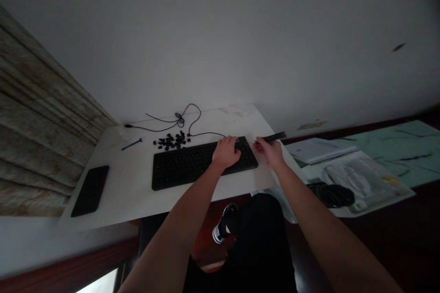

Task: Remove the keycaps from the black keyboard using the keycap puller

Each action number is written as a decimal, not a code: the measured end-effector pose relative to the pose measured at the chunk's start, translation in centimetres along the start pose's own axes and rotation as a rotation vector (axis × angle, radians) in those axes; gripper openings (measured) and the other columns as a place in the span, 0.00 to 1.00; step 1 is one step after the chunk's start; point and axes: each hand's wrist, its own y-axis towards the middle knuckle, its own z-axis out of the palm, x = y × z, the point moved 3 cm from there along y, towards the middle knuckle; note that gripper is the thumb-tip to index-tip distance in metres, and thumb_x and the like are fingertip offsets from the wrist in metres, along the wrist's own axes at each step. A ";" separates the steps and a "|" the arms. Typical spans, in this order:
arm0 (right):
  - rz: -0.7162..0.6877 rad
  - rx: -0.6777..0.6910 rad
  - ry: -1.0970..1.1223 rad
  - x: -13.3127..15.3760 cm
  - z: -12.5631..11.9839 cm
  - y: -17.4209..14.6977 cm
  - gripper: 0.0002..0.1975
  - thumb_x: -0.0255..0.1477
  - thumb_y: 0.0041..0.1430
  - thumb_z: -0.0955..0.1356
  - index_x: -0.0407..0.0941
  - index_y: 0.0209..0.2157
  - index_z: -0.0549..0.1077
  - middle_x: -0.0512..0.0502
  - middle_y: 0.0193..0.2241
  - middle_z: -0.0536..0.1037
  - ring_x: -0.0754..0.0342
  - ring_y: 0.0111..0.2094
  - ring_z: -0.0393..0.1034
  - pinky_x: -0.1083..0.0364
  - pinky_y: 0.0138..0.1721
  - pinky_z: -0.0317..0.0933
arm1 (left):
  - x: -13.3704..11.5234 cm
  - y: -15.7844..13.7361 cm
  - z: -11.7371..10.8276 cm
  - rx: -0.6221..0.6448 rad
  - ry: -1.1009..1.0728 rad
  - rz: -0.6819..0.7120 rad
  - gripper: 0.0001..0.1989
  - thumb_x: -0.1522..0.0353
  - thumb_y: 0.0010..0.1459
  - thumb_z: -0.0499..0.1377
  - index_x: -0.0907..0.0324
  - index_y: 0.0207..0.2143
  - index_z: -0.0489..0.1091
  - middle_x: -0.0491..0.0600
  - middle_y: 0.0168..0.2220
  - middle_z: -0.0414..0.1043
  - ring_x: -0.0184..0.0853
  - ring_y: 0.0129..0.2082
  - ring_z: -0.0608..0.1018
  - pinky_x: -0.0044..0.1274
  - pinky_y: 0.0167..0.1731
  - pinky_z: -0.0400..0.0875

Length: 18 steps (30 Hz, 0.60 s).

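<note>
A black keyboard (185,165) lies slightly slanted on the white table. My left hand (227,150) rests on its right part, fingers laid forward to the back edge and thumb apart. Just beyond the keyboard's right end, my right hand (270,150) is closed on a slim black brush (275,137), whose wider, fuzzy-looking end points right. Its other end is partly covered by the fingers. Behind the keyboard, several loose black keycaps (170,141) lie in a small heap. The keyboard's black cable (197,121) runs back to a tied bundle.
A blue flat tool (132,144) and a dark phone (91,190) lie on the left of the white table (134,206). Curtains hang at left, and a wall stands behind. Right of the table are papers (319,150), a clear plastic package (354,178) and a black bundle (332,194).
</note>
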 end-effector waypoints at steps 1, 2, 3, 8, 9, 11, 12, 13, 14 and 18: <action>-0.005 0.032 -0.047 0.4 0.5 -0.1 0.18 0.41 0.45 0.77 0.41 0.29 0.75 0.45 0.21 0.79 0.53 0.21 0.74 0.58 0.20 0.67 | 0.0 0.0 0.0 -0.005 0.001 0.003 0.21 0.69 0.61 0.56 0.59 0.56 0.64 0.55 0.54 0.71 0.44 0.56 0.71 0.35 0.58 0.63; -0.016 0.071 -0.102 0.9 1.1 -0.1 0.17 0.40 0.47 0.77 0.41 0.29 0.76 0.45 0.21 0.79 0.53 0.21 0.74 0.58 0.21 0.67 | 0.0 0.0 0.1 -0.010 0.004 0.007 0.21 0.68 0.61 0.56 0.59 0.57 0.64 0.55 0.54 0.71 0.44 0.56 0.71 0.36 0.58 0.64; -0.031 0.112 -0.167 1.4 1.7 -0.2 0.16 0.39 0.49 0.76 0.41 0.30 0.76 0.45 0.21 0.79 0.53 0.21 0.74 0.57 0.21 0.68 | 0.1 0.0 0.1 -0.014 0.008 0.011 0.20 0.66 0.63 0.56 0.59 0.57 0.64 0.55 0.54 0.71 0.44 0.56 0.71 0.36 0.58 0.64; -0.182 0.279 -0.613 3.8 4.6 0.1 0.11 0.35 0.57 0.72 0.41 0.28 0.76 0.44 0.23 0.80 0.52 0.23 0.76 0.57 0.25 0.69 | 0.3 0.0 0.2 -0.007 0.063 0.028 0.16 0.63 0.68 0.52 0.58 0.54 0.66 0.54 0.53 0.72 0.44 0.55 0.72 0.36 0.55 0.65; -0.220 0.294 -0.689 4.3 4.9 0.1 0.11 0.34 0.58 0.71 0.41 0.27 0.76 0.43 0.23 0.80 0.51 0.24 0.76 0.57 0.27 0.69 | 0.3 0.0 0.2 -0.003 0.070 0.029 0.14 0.64 0.68 0.52 0.58 0.53 0.67 0.54 0.52 0.72 0.43 0.54 0.72 0.35 0.54 0.65; -0.274 0.313 -0.809 5.1 5.4 0.2 0.11 0.34 0.59 0.70 0.41 0.26 0.76 0.43 0.23 0.80 0.50 0.27 0.78 0.57 0.29 0.69 | 0.4 0.0 0.1 -0.001 0.074 0.021 0.12 0.66 0.69 0.51 0.58 0.50 0.69 0.54 0.51 0.72 0.43 0.53 0.72 0.35 0.54 0.66; -0.288 0.318 -0.855 5.4 5.6 0.2 0.12 0.34 0.59 0.70 0.42 0.26 0.76 0.42 0.23 0.80 0.49 0.28 0.79 0.57 0.30 0.69 | 0.4 0.0 0.1 -0.004 0.072 0.012 0.12 0.67 0.69 0.50 0.59 0.50 0.69 0.54 0.50 0.73 0.43 0.53 0.72 0.35 0.53 0.66; -0.295 0.323 -0.893 5.6 5.7 0.2 0.12 0.34 0.59 0.70 0.42 0.25 0.75 0.42 0.23 0.80 0.48 0.30 0.79 0.57 0.31 0.69 | 0.5 0.0 0.1 -0.009 0.071 0.001 0.12 0.67 0.69 0.50 0.59 0.49 0.69 0.55 0.50 0.73 0.43 0.53 0.73 0.35 0.53 0.66; -0.297 0.328 -0.922 5.7 5.8 0.1 0.12 0.34 0.59 0.71 0.42 0.25 0.75 0.41 0.24 0.80 0.47 0.31 0.80 0.57 0.31 0.69 | 0.5 0.0 0.1 -0.016 0.069 -0.008 0.12 0.68 0.69 0.50 0.60 0.49 0.69 0.55 0.49 0.73 0.43 0.52 0.73 0.35 0.53 0.66; -0.284 0.345 -0.936 5.8 6.0 0.0 0.11 0.33 0.59 0.71 0.41 0.27 0.77 0.40 0.26 0.81 0.47 0.33 0.80 0.57 0.33 0.70 | 0.5 0.0 0.1 -0.036 0.065 -0.021 0.11 0.71 0.67 0.51 0.60 0.48 0.69 0.55 0.49 0.74 0.43 0.51 0.73 0.35 0.52 0.66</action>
